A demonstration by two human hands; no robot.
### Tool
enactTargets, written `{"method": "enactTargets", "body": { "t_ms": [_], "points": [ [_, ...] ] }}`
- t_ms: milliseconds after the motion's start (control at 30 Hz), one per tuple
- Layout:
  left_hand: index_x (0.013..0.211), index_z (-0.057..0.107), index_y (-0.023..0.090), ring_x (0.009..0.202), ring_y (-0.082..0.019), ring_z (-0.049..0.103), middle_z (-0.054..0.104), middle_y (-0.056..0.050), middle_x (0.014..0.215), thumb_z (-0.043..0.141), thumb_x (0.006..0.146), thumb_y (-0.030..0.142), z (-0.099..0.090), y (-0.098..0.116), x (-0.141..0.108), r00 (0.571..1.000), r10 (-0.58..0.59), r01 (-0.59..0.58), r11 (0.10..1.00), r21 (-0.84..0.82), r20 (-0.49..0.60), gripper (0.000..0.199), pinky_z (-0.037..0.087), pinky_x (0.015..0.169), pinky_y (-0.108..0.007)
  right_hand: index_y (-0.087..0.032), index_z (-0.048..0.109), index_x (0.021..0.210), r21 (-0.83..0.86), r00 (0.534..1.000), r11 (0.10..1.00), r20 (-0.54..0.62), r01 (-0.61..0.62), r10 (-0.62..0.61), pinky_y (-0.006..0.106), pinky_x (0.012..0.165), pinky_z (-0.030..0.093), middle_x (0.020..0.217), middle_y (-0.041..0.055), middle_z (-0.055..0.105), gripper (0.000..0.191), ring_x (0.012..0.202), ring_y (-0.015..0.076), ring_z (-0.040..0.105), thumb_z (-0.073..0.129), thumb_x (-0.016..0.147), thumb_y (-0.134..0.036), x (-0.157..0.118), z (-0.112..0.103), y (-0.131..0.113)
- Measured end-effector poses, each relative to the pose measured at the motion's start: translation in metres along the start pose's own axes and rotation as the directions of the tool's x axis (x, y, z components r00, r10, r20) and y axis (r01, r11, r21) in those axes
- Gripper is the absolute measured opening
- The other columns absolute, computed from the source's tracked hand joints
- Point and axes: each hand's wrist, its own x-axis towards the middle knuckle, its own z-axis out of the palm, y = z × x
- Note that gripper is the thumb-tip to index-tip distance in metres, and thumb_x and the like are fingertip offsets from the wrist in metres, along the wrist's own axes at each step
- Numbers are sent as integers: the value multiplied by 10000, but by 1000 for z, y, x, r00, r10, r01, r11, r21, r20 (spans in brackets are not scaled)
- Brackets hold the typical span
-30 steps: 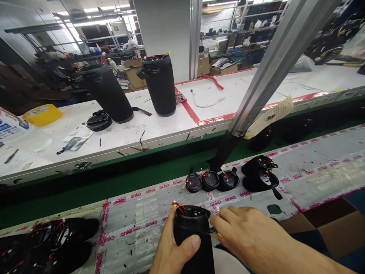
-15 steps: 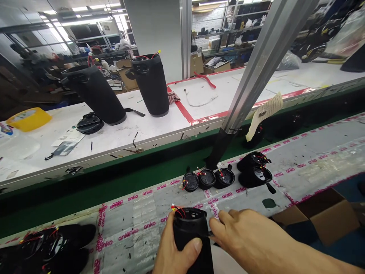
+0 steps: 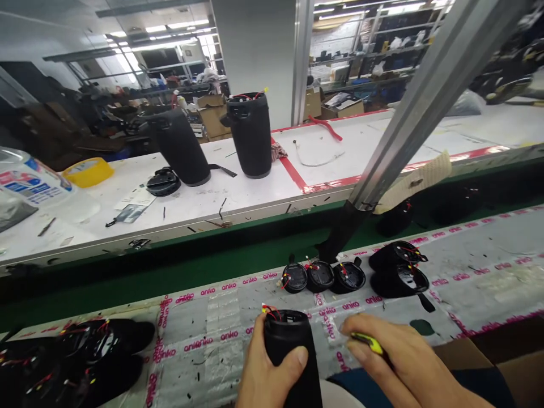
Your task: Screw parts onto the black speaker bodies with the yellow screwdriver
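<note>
My left hand (image 3: pixel 274 365) is wrapped around a black cylindrical speaker body (image 3: pixel 291 343), its thumb across the front. The body stands upright with its open end up, and red wires with a small white-and-yellow connector (image 3: pixel 267 309) stick out at the rim. To the right of it, and apart from it, my right hand (image 3: pixel 395 354) grips a slim yellow-and-black tool (image 3: pixel 369 341); its tip is hidden and its kind is unclear. Beyond the hands, several round black caps (image 3: pixel 294 277) with wires lie in a row beside two open black speaker bodies (image 3: pixel 399 281).
More black speaker parts (image 3: pixel 102 345) with wires lie at the lower left. A metal post (image 3: pixel 408 107) rises in front of the white shelf (image 3: pixel 238 198), where two speaker bodies (image 3: pixel 250 139) stand near a yellow tape roll (image 3: pixel 88 171). A cardboard box (image 3: pixel 463 360) is at the lower right.
My right hand has moved right, away from the speaker body's rim, and the yellow-and-black tool now shows in it. My left hand keeps hold of the body. The view has shifted left.
</note>
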Motion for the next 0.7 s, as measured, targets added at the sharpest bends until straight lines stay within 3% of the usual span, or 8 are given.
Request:
{"method": "enactTargets", "body": {
  "t_ms": [67, 167, 267, 367, 467, 533, 600, 700],
  "points": [
    [1486, 562, 181, 1351, -450, 650, 749, -185, 1404, 910, 698, 525, -1, -4, -1, 1000, 2, -2, 1000, 15, -11, 928, 447, 1190, -552, -289, 689, 1229, 95, 991, 987, -5, -129, 130, 287, 778, 636, 1104, 52, 828, 244, 955, 231, 808, 519, 1104, -412, -1, 8, 2],
    [1509, 605, 238, 1426, -447, 607, 734, -147, 1465, 871, 765, 492, -8, -5, -1, 998, -51, 53, 998, -38, 45, 830, 442, 1219, -562, -275, 710, 1307, 278, 942, 901, 142, -333, 304, 355, 898, 637, 1201, 86, 811, 371, 1079, 276, 784, 598, 1047, -514, -3, 30, 6],
    [1516, 633, 292, 1461, -411, 592, 732, -79, 1494, 763, 837, 410, -16, -2, 7, 971, -127, 160, 975, -153, 202, 702, 391, 1263, -561, -245, 737, 1178, 476, 860, 717, 246, -510, 448, 352, 790, 622, 1029, 72, 793, 418, 894, 253, 752, 643, 1000, -611, -4, 50, 14],
    [1495, 653, 235, 1345, -405, 680, 772, -112, 1415, 778, 811, 440, -17, -6, 21, 877, 14, 173, 924, -342, 481, 725, 456, 1188, -519, -222, 693, 962, 678, 789, 453, 325, -579, 522, 286, 591, 524, 862, 18, 693, 456, 641, 163, 613, 714, 932, -676, -2, 62, 21],
    [1345, 746, 151, 1165, -361, 767, 828, -162, 1238, 801, 784, 614, -9, -16, 31, 795, 96, 244, 853, -462, 598, 729, 558, 990, -392, -214, 651, 872, 787, 772, 268, 369, -556, 517, 273, 542, 478, 881, 8, 662, 502, 565, 122, 555, 756, 879, -705, 4, 67, 26],
    [1316, 761, 132, 1151, -343, 772, 831, -174, 1213, 762, 776, 702, -3, -20, 31, 772, 75, 315, 817, -482, 631, 785, 559, 975, -366, -216, 657, 849, 795, 783, 273, 358, -541, 509, 282, 558, 498, 912, 20, 672, 496, 599, 137, 579, 760, 876, -701, 6, 69, 30],
    [1383, 722, 136, 1182, -337, 756, 816, -178, 1253, 746, 793, 703, -1, -18, 27, 774, 44, 330, 823, -462, 631, 818, 541, 1019, -377, -228, 715, 950, 753, 784, 362, 316, -550, 535, 292, 578, 522, 928, 29, 686, 459, 645, 162, 599, 749, 897, -682, 4, 70, 36],
    [1449, 650, 196, 1118, -330, 759, 813, -149, 1243, 770, 839, 626, -7, -5, 20, 837, -6, 220, 919, -326, 548, 756, 543, 957, -391, -256, 741, 1243, 622, 769, 516, 235, -589, 594, 343, 676, 581, 1086, 78, 749, 525, 773, 224, 678, 737, 910, -661, -8, 70, 41]
  ]
}}
